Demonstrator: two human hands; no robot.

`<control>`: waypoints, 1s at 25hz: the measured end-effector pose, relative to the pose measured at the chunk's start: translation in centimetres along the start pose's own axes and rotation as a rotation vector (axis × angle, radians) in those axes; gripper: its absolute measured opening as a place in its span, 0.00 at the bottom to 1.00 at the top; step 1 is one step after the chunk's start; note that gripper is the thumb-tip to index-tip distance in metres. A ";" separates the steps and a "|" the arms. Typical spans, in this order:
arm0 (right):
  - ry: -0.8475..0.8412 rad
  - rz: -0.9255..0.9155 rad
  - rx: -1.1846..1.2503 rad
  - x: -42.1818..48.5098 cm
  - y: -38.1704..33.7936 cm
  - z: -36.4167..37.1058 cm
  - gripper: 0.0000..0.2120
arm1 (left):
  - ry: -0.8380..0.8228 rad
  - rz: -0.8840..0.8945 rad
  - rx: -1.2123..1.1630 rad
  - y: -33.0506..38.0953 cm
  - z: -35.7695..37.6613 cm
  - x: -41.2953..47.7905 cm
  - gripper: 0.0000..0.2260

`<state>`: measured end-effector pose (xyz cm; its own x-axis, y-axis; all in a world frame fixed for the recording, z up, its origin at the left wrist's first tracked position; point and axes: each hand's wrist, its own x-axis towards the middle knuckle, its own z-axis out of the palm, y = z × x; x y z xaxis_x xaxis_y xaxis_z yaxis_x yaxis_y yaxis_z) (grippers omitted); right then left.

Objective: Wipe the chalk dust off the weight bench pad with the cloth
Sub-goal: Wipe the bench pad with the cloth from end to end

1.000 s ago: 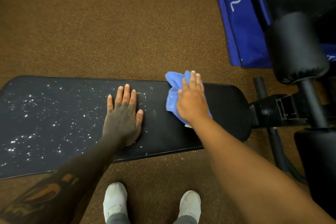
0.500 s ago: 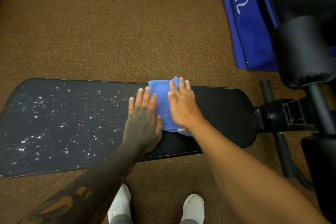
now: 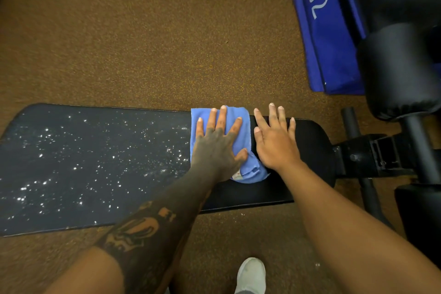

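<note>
The long black bench pad [image 3: 95, 162] lies across the view, its left two thirds speckled with white chalk dust. Its right end looks dark and free of specks. A folded blue cloth [image 3: 253, 172] lies on the pad at the boundary of the dusty area. My left hand [image 3: 214, 148] lies flat on top of the cloth with fingers spread, pinning it to the pad. My right hand [image 3: 276, 145] rests flat on bare pad just right of the cloth, fingers apart, holding nothing.
The bench's black frame [image 3: 372, 153] and padded rollers [image 3: 401, 71] stand at the right. A blue mat marked "02" [image 3: 327, 38] lies at the back right on the brown speckled floor [image 3: 143, 43]. My white shoe [image 3: 250, 274] is below the pad.
The cloth slid left along the pad under my right hand. My left hand moved right onto the cloth, and my right hand came off it onto the bare pad.
</note>
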<state>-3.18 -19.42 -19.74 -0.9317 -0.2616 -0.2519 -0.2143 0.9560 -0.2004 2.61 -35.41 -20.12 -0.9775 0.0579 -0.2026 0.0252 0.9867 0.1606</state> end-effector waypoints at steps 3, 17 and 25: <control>0.011 -0.023 -0.051 -0.9 -0.7 0.4 0.26 | 0.023 -0.001 -0.033 -0.3 -0.4 -0.5 0.33; 0.045 0.020 -0.090 -2.1 -3.2 1.5 0.28 | 0.080 -0.108 -0.017 -6.3 -0.1 -7.6 0.34; 0.051 0.039 -0.122 -2.0 -3.2 1.8 0.28 | 0.058 -0.119 -0.034 -11.1 -1.3 -2.0 0.32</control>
<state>-0.13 -22.23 -20.29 -0.9531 -0.2198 -0.2082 -0.2088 0.9752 -0.0738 4.02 -46.66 -20.21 -0.9837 -0.0688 -0.1660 -0.0975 0.9803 0.1719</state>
